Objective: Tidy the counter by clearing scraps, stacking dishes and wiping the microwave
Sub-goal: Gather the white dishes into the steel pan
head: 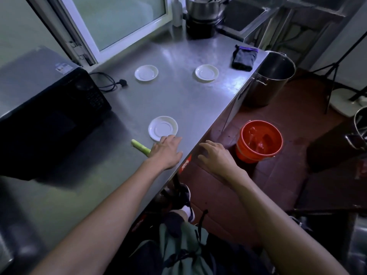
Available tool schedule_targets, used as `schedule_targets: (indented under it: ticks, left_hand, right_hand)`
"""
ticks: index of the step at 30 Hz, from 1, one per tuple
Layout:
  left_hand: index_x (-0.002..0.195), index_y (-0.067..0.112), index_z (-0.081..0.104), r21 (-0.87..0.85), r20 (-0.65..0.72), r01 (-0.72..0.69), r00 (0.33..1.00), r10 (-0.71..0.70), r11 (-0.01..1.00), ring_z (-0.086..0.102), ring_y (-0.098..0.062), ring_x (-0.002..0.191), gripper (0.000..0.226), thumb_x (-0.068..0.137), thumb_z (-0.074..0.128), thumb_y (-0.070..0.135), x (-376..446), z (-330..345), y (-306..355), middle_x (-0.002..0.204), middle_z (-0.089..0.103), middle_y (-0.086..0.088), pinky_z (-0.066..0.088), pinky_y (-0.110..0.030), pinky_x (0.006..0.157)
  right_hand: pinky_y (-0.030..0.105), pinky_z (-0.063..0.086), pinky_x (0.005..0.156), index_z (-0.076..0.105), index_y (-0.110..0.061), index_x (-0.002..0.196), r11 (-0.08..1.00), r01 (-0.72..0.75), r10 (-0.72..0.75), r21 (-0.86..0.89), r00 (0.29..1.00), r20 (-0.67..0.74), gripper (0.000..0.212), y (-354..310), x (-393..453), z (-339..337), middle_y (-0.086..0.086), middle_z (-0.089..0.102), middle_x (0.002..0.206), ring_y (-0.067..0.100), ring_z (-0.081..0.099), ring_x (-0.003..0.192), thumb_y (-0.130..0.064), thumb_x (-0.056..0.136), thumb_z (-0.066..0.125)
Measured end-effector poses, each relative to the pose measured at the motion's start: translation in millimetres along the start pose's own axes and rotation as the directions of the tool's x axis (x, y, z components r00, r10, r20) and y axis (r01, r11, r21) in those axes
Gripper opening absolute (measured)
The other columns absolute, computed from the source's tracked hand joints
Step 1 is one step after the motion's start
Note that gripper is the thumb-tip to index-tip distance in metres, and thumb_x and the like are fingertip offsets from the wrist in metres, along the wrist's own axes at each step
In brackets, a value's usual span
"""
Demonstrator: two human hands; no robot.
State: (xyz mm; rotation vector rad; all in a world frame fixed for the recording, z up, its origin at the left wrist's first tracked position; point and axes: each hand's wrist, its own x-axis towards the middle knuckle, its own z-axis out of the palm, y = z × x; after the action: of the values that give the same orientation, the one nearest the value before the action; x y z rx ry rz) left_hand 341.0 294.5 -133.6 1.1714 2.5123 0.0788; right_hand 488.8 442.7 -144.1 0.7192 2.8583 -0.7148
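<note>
Resting flat on the steel counter [198,100], the left hand [165,152] covers one end of a green stalk scrap [139,146]; its grip is released. The right hand [215,156] hovers relaxed, holding nothing. The stalk is judged light, stiff and best pinched mid-length.

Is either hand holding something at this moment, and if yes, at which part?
Nothing is clearly held. The left hand lies flat over one end of the green stalk; a grip cannot be told. The right hand is empty.
</note>
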Motion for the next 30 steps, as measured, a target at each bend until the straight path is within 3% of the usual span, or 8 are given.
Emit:
schedule_targets:
  ticks: [6,10,14,19,30]
  left_hand:
    - [0.15,0.027,0.026,-0.03,0.025,0.081,0.996,-0.08,0.996,0.018,-0.025,0.144,0.064,0.094,0.05,0.045,52,11,-28,0.157,0.023,-0.002,0.035,-0.052,0.105]
    - [0.151,0.03,0.02,-0.071,0.052,0.158,0.987,-0.154,0.985,0.006,-0.027,0.148,0.072,0.09,0.055,0.048,90,22,-53,0.161,0.009,-0.001,0.032,-0.054,0.107]
    - [0.153,0.032,0.012,-0.099,0.117,0.215,0.972,-0.203,0.972,-0.007,-0.03,0.15,0.084,0.086,0.058,0.053,123,28,-78,0.163,-0.004,-0.001,0.025,-0.06,0.11]
    - [0.155,0.032,0.01,-0.181,0.191,0.288,0.948,-0.253,0.941,-0.011,-0.033,0.15,0.093,0.082,0.063,0.058,150,31,-97,0.164,-0.009,0.001,0.018,-0.065,0.114]
    - [0.156,0.032,-0.007,-0.1,0.181,0.213,0.964,-0.193,0.972,-0.022,-0.037,0.148,0.118,0.071,0.064,0.075,175,46,-96,0.162,-0.025,-0.008,0.011,-0.072,0.112]
  right_hand:
    - [0.045,0.045,0.098,0.049,-0.025,0.142,1.0,-0.001,0.002,-0.016,0.998,0.062,0.049,4,56,12,-0.004,0.052,0.139,0.024,0.041,0.136,-0.038,0.094,0.054]
    - [0.046,0.042,0.104,0.048,-0.025,0.144,0.996,0.046,-0.031,-0.072,0.981,0.193,0.05,-3,101,18,-0.002,0.049,0.146,0.025,0.039,0.138,-0.036,0.095,0.054]
    - [0.045,0.044,0.101,0.05,-0.024,0.142,0.984,0.135,-0.099,-0.117,0.957,0.274,0.047,-12,142,23,0.001,0.051,0.142,0.024,0.041,0.135,-0.034,0.096,0.055]
    - [0.045,0.041,0.097,0.049,-0.024,0.14,0.979,0.168,-0.13,-0.119,0.954,0.272,0.045,-13,175,22,0.001,0.051,0.142,0.025,0.039,0.136,-0.032,0.097,0.055]
    - [0.048,0.039,0.1,0.046,-0.023,0.142,0.982,0.18,-0.154,-0.053,0.934,0.322,0.048,-15,229,33,0.001,0.047,0.146,0.029,0.039,0.135,-0.028,0.096,0.057]
